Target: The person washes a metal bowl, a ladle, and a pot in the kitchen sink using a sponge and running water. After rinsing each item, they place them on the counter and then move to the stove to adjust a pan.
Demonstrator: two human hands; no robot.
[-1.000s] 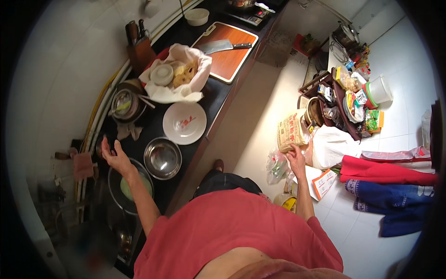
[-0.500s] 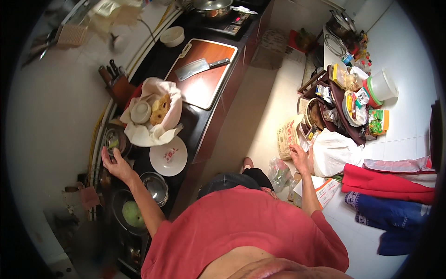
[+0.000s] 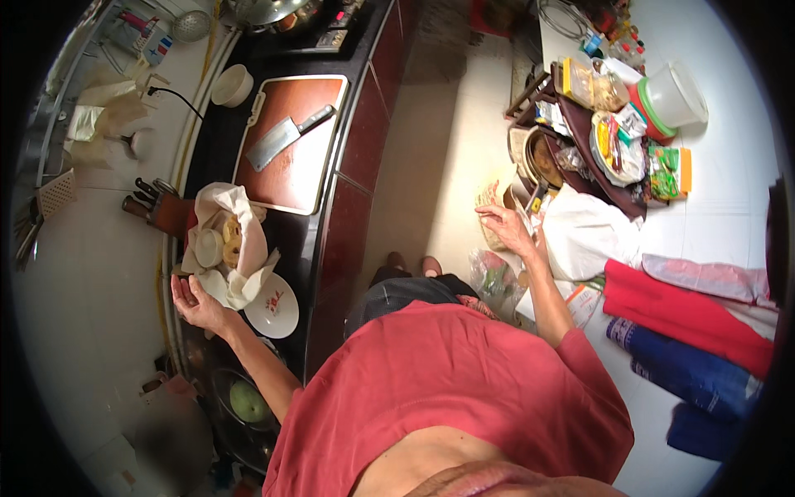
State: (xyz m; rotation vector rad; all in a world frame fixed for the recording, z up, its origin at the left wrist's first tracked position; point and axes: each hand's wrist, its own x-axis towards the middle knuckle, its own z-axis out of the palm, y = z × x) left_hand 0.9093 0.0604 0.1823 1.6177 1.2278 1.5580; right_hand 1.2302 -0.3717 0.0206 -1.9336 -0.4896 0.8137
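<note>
My left hand (image 3: 201,305) is over the counter's wall side, palm up and fingers apart, with nothing in it. Just beyond it stands a cloth-lined basket (image 3: 250,217) holding a small white bowl (image 3: 209,248) and golden-brown baked pieces (image 3: 233,242). A white plate (image 3: 276,311) with a red flower print lies against the cloth, to the right of that hand. My right hand (image 3: 509,229) hovers on the other side, its fingers stretched out and holding nothing. Beside its fingertips is a tan printed bag (image 3: 490,199), partly hidden by the hand.
A cleaver (image 3: 286,141) lies on a cutting board (image 3: 302,195), beyond the basket. Next to the wall stands a knife block (image 3: 171,214). A green round item (image 3: 248,401) sits in a dark pan nearer me. On the right are a loaded shelf (image 3: 584,161) and a white bag (image 3: 584,232).
The view has shifted, with the counter now further left. My left hand has gone from beside a small metal bowl to beside the basket. My right fingers have straightened near the tan bag.
</note>
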